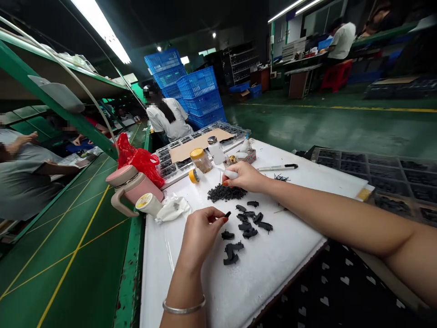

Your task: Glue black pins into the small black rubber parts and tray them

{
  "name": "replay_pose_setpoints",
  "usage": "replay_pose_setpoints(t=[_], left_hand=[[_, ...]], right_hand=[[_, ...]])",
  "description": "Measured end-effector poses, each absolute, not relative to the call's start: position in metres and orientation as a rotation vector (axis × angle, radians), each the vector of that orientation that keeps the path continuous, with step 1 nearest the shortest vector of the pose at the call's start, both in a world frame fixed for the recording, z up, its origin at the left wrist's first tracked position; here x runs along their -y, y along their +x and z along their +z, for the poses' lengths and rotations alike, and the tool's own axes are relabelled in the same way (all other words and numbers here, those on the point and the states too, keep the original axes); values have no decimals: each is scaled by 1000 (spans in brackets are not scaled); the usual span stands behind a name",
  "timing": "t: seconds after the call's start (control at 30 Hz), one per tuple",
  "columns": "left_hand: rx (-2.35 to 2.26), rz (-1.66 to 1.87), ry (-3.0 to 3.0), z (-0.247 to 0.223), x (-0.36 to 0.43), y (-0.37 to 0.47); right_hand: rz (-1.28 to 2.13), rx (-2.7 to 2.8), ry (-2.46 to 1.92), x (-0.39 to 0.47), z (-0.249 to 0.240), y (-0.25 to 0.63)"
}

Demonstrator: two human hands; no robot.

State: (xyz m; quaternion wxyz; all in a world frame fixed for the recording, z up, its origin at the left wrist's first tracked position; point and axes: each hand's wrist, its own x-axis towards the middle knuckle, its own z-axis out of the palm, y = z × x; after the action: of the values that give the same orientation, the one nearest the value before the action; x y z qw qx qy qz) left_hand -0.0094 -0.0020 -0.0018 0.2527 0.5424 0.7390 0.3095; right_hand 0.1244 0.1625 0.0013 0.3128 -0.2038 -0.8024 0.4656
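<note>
My left hand (202, 228) pinches a small black plastic part (228, 214) between thumb and forefinger, above the white table top. Closed around a white handheld tool (231, 174) with a thin tip, my right hand (246, 176) hovers over a pile of tiny black pieces (223, 193). The tool's exact kind is unclear, since my fingers cover part of it. Several curved black plastic parts (251, 225) lie scattered on the table between my forearms. Thin black strips (282, 177) rest beyond my right wrist.
Left stand a pink mug (134, 187), a white tub (149, 205), crumpled tissue (174, 207) and a red bag (136, 157). Behind are a yellow-lidded jar (200, 160), a tape roll (194, 176) and a compartment tray (167, 168). A green conveyor (78, 241) runs alongside; co-workers sit beyond.
</note>
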Motion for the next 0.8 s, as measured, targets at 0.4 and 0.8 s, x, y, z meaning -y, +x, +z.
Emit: replay_pose_setpoints(t=[0.4,0.8], left_hand=[[-1352,1297,961,9,4,1],[-1199,1493,786,7,6,-1]], right_hand=[[1035,2176,-446,-152,6,137],[809,2325,-244,-139,11,144]])
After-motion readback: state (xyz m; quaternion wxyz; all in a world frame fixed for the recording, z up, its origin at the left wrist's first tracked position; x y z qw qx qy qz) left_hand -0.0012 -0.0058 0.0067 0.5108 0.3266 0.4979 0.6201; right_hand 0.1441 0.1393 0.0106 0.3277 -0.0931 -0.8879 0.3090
